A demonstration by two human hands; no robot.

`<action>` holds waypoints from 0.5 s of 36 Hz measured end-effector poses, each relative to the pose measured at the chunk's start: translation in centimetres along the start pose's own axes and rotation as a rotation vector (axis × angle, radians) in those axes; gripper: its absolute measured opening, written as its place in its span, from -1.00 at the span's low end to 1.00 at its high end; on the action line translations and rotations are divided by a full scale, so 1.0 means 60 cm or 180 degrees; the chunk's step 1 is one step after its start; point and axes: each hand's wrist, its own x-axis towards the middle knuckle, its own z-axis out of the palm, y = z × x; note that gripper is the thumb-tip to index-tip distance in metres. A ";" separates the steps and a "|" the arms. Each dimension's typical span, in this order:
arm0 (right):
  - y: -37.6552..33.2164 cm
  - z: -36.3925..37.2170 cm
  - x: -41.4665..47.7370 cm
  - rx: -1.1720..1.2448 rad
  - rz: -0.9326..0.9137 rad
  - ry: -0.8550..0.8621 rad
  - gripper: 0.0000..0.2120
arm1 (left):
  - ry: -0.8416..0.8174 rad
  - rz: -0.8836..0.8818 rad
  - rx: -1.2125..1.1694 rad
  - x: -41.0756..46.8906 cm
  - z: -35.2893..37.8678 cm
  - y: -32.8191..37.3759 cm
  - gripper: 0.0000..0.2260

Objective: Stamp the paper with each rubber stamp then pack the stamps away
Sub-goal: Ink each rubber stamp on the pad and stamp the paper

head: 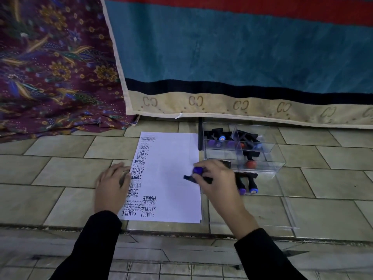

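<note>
A white paper [173,178] lies on the tiled floor, with black stamped words down its left side and along the bottom. My left hand [113,184] rests flat on the paper's left edge. My right hand [216,182] grips a black rubber stamp with a blue knob [196,171], tilted over the paper's right part. A clear plastic organizer [264,158] to the right of the paper holds several black stamps with blue or red knobs [222,138]. Two more stamps [249,184] lie in front of it.
A clear acrylic lid or tray [286,211] lies flat on the floor right of the paper. A teal and red blanket [242,57] hangs behind, and a purple floral cloth [50,67] lies at the back left. A step edge [181,233] runs below the paper.
</note>
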 end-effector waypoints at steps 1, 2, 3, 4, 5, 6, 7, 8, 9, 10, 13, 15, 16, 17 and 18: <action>-0.011 0.013 0.002 0.0100 -0.0078 -0.0133 -0.80 | 0.0000 0.0003 0.0013 0.000 0.000 0.000 -0.81; -0.020 0.028 0.004 0.0166 -0.0149 -0.0282 -0.79 | 0.0006 0.0009 0.0022 -0.001 0.000 -0.001 -0.82; -0.029 0.043 0.006 0.0210 -0.0207 -0.0434 -0.78 | 0.0016 0.0016 0.0027 -0.001 0.000 -0.002 -0.82; -0.037 0.059 0.007 0.0218 -0.0265 -0.0581 -0.78 | 0.0025 0.0023 0.0028 -0.001 0.000 -0.003 -0.82; -0.043 0.074 0.008 0.0186 -0.0326 -0.0713 -0.79 | 0.0030 0.0035 0.0025 -0.001 0.001 -0.004 -0.82; -0.048 0.089 0.008 0.0130 -0.0384 -0.0821 -0.79 | 0.0031 0.0052 0.0018 0.000 0.002 -0.004 -0.82; -0.052 0.102 0.009 0.0076 -0.0433 -0.0897 -0.78 | 0.0029 0.0069 0.0012 0.001 0.002 -0.005 -0.82; -0.055 0.113 0.011 0.0027 -0.0469 -0.0951 -0.78 | 0.0026 0.0075 0.0015 0.002 0.003 -0.005 -0.82; -0.059 0.123 0.012 -0.0018 -0.0495 -0.0989 -0.78 | 0.0029 0.0071 0.0025 0.003 0.003 -0.005 -0.82; -0.062 0.130 0.013 -0.0056 -0.0512 -0.1022 -0.78 | 0.0037 0.0066 0.0033 0.003 0.004 -0.005 -0.82; -0.070 0.146 0.016 -0.0134 -0.0582 -0.1097 -0.78 | 0.0065 0.0078 0.0022 0.004 0.005 -0.007 -0.82; -0.072 0.152 0.017 -0.0183 -0.0609 -0.1135 -0.79 | 0.0070 0.0094 0.0027 0.004 0.005 -0.007 -0.83; -0.073 0.154 0.017 -0.0196 -0.0604 -0.1159 -0.80 | 0.0070 0.0087 0.0027 0.004 0.005 -0.007 -0.82; -0.074 0.157 0.018 -0.0207 -0.0595 -0.1180 -0.81 | 0.0067 0.0071 0.0023 0.004 0.005 -0.007 -0.82; -0.074 0.158 0.018 -0.0225 -0.0587 -0.1200 -0.81 | 0.0065 0.0057 0.0018 0.003 0.004 -0.006 -0.82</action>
